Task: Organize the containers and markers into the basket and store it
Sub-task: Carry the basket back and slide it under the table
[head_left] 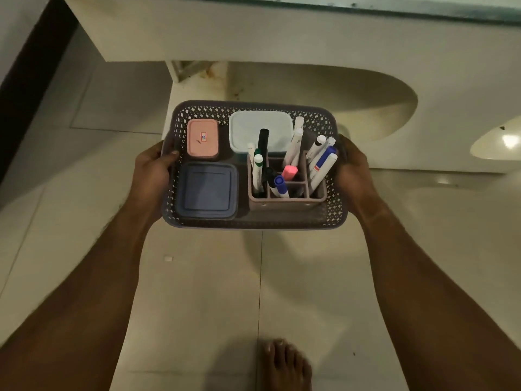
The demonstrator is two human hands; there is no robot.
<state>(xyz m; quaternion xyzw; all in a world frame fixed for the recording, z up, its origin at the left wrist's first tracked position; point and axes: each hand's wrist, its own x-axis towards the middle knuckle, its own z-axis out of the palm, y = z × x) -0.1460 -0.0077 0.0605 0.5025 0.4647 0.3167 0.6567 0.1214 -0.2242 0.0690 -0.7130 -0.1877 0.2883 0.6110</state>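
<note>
The basket (253,221) is held level between both grips, left hand (153,170) and right hand (352,173) curled on its short ends, the long axis crosswise, the worktop (253,38) beyond it

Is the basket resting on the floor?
No, both the left hand and right hand hold the basket up by its sides, above the floor.
</note>
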